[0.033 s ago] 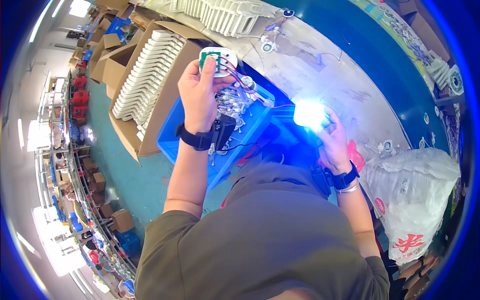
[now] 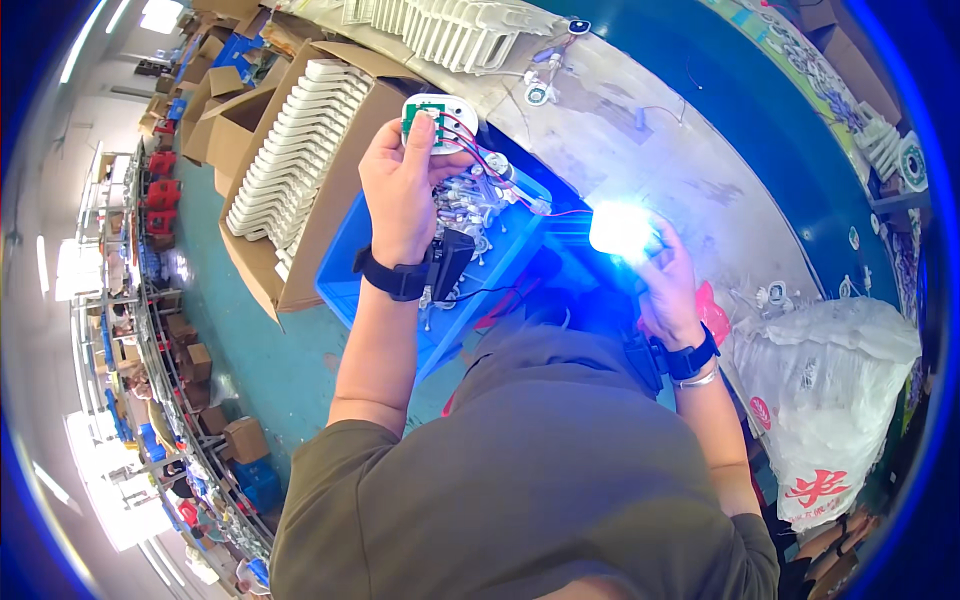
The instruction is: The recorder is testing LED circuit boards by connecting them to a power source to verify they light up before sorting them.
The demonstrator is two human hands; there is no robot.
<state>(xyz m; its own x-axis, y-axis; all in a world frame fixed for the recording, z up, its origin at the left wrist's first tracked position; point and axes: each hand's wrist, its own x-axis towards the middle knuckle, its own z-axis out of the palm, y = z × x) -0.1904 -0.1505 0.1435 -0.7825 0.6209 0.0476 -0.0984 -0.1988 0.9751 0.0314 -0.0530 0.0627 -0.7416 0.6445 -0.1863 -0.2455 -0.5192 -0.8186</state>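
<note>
The left hand point(image 2: 400, 195) pinches the white housing point(image 2: 464, 112) near the blue bin point(image 2: 502, 262); the right hand point(image 2: 670, 287) grips the lit lamp point(image 2: 618, 228). Wiring appears connected; the green circuit board point(image 2: 437, 116) is not yet covered.

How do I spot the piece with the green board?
Find the blue bin beside the big cardboard box. Above it in frame, the left hand grips the white piece. Unlike the glowing light in the right hand, it shows a green board.

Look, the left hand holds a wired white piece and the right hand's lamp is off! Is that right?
Not quite: in the head view, the lamp in the right hand is glowing brightly. The left hand does hold the wired white piece.
</note>
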